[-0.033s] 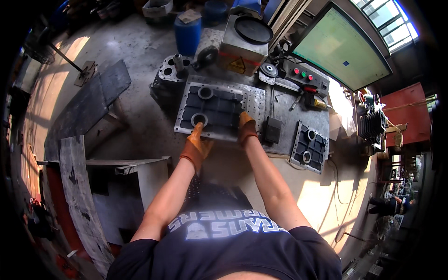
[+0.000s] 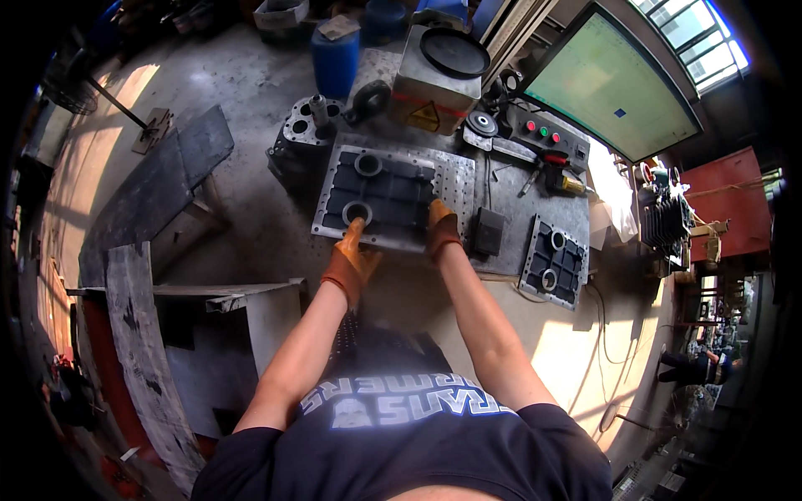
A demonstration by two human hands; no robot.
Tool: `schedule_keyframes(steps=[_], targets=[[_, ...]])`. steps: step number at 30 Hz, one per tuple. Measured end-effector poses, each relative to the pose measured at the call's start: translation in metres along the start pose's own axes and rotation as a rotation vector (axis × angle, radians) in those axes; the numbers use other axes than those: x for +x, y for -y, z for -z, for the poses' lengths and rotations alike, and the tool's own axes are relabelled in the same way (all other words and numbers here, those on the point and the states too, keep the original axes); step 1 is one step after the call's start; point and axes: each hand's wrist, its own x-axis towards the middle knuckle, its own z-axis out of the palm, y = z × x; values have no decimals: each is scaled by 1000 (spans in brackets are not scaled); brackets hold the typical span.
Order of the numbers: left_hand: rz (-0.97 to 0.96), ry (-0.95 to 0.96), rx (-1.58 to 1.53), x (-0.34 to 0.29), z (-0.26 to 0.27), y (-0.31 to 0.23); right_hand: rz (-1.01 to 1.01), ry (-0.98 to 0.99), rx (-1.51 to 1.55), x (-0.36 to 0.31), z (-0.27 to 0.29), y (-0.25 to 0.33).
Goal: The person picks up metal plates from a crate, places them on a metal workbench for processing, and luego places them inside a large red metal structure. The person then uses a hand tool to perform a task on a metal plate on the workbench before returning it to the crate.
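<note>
A rectangular cast metal cover plate [image 2: 391,199] lies in front of me, dark inside with a bright, hole-lined rim and two raised rings. My left hand [image 2: 355,260], in an orange-brown work glove, grips its near edge. The left thumb rests on top beside the nearer ring [image 2: 357,215], while the other fingers are partly hidden below the edge. My right hand [image 2: 443,230], gloved alike, is closed on the plate's near right corner, its fingertips mostly out of sight. Under and beside the plate's right side is a perforated metal work surface [image 2: 456,188].
A second, similar plate [image 2: 554,263] lies at the bench's right end, past a small dark box [image 2: 487,232]. Behind stand a metal-sided machine box [image 2: 426,96], a button panel [image 2: 547,134] and a large screen [image 2: 614,88]. A holed metal block [image 2: 305,129] sits at left.
</note>
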Motion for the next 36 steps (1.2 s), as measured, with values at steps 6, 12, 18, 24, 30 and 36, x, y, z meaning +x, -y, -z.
schedule_keyframes(steps=[6,12,18,24,30,36], targets=[[47,13,321,17,15,-1,67,80,-385,14,27,-16],[107,63,460,14,17,-16,212,406,-778,-32,123,111],[201,21,758,11,13,-34,76,291,-921,-26,129,124],[129,2,1170,-5,7,-65,4,411,-781,-24,123,79],[-1057,-130,1038,47,61,-73,-68,425,-570,-73,129,99],[-718,-47,791,55,42,-53,-136,251,-382,-63,120,93]])
